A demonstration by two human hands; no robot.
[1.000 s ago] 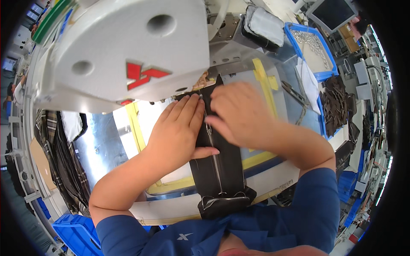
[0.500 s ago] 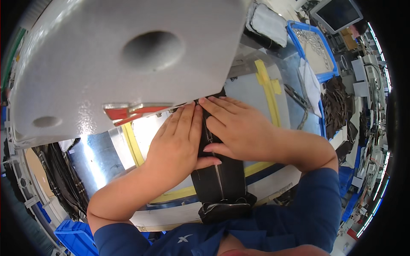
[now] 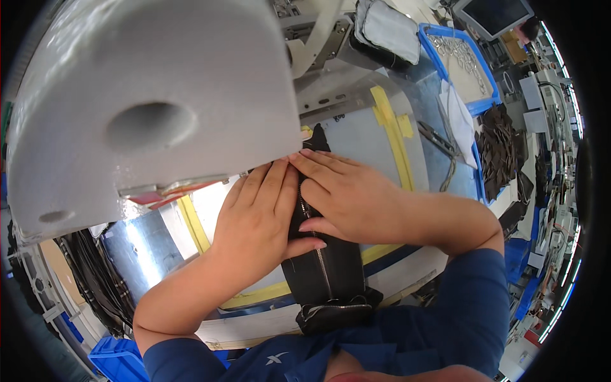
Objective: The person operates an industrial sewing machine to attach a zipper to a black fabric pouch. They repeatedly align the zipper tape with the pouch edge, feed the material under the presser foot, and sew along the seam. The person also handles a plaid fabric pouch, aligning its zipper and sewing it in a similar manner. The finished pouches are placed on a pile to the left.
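A long black fabric piece (image 3: 347, 264) with a metal zipper (image 3: 323, 270) down its middle lies on the table, its near end folded against my shirt. My left hand (image 3: 254, 213) rests flat on its left side, thumb stretched towards the zipper. On the right side lies my right hand (image 3: 344, 194), fingers extended and thumb beside the zipper teeth. The fingertips of both hands meet close to the white sewing machine head (image 3: 216, 70), which hides the needle area. Beyond the fingertips, the black far end shows.
Yellow tape strips (image 3: 396, 137) mark the worktable. Tweezers-like metal tools (image 3: 438, 140) and a white cloth (image 3: 455, 114) lie right. Farther off stands a blue tray (image 3: 461, 67) of small metal parts, near dark scraps (image 3: 499, 153). Black pieces (image 3: 95, 274) hang at left.
The sewing machine head sits farther left in view, exposing metal parts behind it and more of the black fabric's far end. My hands stay flat on the fabric, nearly in place.
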